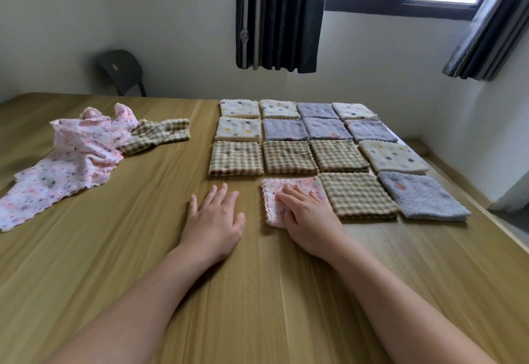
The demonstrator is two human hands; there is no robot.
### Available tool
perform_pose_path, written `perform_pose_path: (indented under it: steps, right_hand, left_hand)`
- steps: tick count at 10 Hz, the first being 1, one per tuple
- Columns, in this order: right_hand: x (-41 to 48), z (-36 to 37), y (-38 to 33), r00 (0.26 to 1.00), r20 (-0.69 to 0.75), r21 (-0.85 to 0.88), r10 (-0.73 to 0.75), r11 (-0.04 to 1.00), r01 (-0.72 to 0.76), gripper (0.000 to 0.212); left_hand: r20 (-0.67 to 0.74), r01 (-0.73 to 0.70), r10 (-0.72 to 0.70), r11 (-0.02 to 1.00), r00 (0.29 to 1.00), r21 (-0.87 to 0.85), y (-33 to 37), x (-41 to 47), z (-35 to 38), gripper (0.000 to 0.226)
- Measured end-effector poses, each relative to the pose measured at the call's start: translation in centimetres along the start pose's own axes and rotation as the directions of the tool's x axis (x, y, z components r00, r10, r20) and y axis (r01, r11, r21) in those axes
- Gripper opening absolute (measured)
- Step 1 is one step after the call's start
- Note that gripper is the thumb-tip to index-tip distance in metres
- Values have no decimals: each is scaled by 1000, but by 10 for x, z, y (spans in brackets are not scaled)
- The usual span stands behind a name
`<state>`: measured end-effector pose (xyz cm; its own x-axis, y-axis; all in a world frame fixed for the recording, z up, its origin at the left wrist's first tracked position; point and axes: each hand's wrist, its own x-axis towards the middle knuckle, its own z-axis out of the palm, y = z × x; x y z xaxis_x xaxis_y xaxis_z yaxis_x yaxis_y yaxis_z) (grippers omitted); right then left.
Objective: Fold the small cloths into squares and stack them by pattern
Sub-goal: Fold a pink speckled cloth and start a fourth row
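Head view, right grip point(309, 214) spread on folded pink cloth point(300, 182), left grip point(214, 220) spread on table point(257, 292)

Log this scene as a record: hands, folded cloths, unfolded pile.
left hand: flat on the table, holding nothing
right hand: pressing flat on a folded pink cloth
folded cloths: rows side by side, right half of the table
unfolded pile: pink cloths plus a checked cloth, far left
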<state>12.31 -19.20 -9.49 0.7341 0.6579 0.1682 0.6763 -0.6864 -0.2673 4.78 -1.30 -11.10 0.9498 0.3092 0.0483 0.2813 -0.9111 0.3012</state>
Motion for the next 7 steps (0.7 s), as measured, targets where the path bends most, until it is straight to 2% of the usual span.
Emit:
perform_pose_path:
  steps: [4, 7]
  right_hand:
    - [7, -1, 8, 999, -37, 33, 6, 999, -5, 33]
    - [12, 5, 4, 999, -46, 20, 11, 1000, -10, 42]
  left_hand:
    - [1, -1, 1, 1000, 1000, 4, 0, 1, 1, 55]
    - [-10, 4, -4, 1000, 1000, 9, -1, 1, 2, 54]
